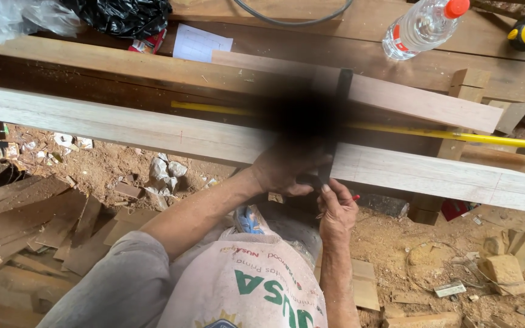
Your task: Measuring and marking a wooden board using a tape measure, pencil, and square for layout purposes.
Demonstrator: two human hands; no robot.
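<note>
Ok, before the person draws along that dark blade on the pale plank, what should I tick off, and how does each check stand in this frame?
1. Left hand pressing the dark square blade on the pale plank: ok.
2. Right hand holds a red-tipped pencil at the plank's near edge: ok.
3. Blade crosses the full plank width: ok.
4. Yellow tape measure blade lies along the plank's far side: ok.
5. Blade aligned with a mark: cannot tell, a dark blur hides that spot.
6. Plank supported at both ends: cannot tell.
</note>
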